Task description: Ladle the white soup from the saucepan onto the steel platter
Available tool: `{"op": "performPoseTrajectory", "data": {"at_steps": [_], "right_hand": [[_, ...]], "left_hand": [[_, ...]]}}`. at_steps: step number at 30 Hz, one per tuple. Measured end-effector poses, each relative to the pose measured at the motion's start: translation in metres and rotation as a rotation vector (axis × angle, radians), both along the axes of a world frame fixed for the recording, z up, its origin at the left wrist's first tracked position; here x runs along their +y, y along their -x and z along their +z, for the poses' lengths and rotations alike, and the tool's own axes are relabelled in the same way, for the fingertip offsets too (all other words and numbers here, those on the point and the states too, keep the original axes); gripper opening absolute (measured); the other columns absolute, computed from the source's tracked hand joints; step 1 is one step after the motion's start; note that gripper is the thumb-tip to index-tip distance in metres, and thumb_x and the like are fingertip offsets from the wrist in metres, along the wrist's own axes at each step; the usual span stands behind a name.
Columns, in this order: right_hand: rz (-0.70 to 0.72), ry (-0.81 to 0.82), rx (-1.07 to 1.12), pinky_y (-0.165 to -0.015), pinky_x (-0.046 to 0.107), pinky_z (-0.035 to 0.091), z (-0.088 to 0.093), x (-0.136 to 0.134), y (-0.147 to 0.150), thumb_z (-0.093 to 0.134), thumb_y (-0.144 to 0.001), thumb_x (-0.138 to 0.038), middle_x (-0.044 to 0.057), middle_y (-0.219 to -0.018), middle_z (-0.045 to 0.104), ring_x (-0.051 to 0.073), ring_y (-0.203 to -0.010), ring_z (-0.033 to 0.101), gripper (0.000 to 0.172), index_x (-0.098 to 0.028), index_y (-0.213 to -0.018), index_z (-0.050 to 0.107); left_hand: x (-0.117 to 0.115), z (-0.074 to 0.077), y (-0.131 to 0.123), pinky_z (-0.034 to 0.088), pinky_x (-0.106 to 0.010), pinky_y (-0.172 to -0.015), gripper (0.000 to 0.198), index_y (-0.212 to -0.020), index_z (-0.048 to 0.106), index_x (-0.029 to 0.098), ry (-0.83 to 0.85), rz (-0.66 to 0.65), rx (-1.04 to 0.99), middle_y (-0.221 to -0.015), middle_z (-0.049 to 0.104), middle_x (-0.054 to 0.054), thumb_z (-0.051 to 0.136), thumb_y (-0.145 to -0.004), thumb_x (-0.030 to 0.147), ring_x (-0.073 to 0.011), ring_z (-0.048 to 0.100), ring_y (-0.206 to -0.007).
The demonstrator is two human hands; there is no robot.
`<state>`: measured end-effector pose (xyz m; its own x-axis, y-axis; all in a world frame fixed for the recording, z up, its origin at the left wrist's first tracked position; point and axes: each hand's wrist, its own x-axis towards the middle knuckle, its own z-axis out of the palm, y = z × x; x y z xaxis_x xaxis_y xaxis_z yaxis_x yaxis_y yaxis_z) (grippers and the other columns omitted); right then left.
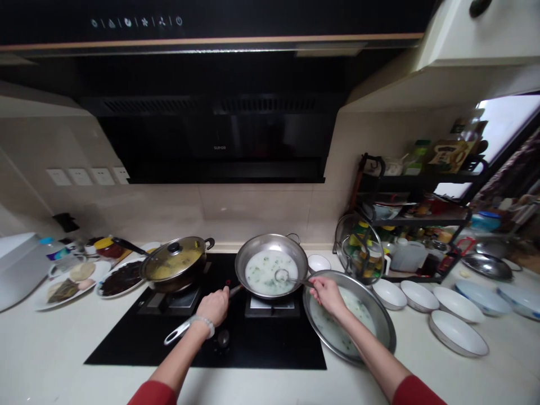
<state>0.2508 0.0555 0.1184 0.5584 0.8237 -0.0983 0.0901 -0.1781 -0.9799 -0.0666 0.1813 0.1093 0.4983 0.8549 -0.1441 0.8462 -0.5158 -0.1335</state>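
Note:
My left hand (213, 306) is wrapped round the long handle of a steel wok (242, 261), which sits on the right burner of the black stove. White soup with green bits (265, 270) fills the bottom of the wok. In my right hand (327, 293) is the handle of a metal ladle (282, 275), its bowl dipped in the soup near the wok's right side. Below my right forearm stands a wide steel basin (390, 337) of similar whitish liquid with green bits, partly covered by the arm.
A lidded pan (177, 261) of yellowish food stands on the left burner. Plates of food (101, 270) lie farther left. Several bowls (458, 332) spread across the right counter before a spice rack (415, 219). A range hood (219, 135) overhangs the stove.

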Motion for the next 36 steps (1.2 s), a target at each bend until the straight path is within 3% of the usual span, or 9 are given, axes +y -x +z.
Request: {"op": "performPoseTrajectory", "data": {"at_steps": [17,36], "right_hand": [[0.0,0.012,-0.053,-0.037,0.021,0.03,-0.012,0.006,-0.006,0.048,-0.075,-0.03,-0.003,-0.047,0.053,0.008,-0.035,0.039,0.024,-0.013,-0.086,0.061],[0.02,0.018,-0.144,-0.039,0.023,0.032,-0.013,0.005,-0.008,0.044,-0.076,-0.033,-0.001,-0.049,0.055,0.01,-0.037,0.042,0.031,-0.013,-0.089,0.064]], "left_hand": [[-0.001,0.0,0.0,0.051,-0.041,-0.078,0.042,-0.126,0.047,0.006,-0.003,-0.017,-0.007,-0.106,0.065,-0.02,0.034,-0.091,0.025,-0.03,0.066,-0.095],[0.0,-0.002,0.001,0.05,-0.039,-0.077,0.039,-0.124,0.047,0.009,-0.005,-0.008,-0.01,-0.103,0.066,-0.019,0.034,-0.091,0.026,-0.0286,0.066,-0.094]]}}
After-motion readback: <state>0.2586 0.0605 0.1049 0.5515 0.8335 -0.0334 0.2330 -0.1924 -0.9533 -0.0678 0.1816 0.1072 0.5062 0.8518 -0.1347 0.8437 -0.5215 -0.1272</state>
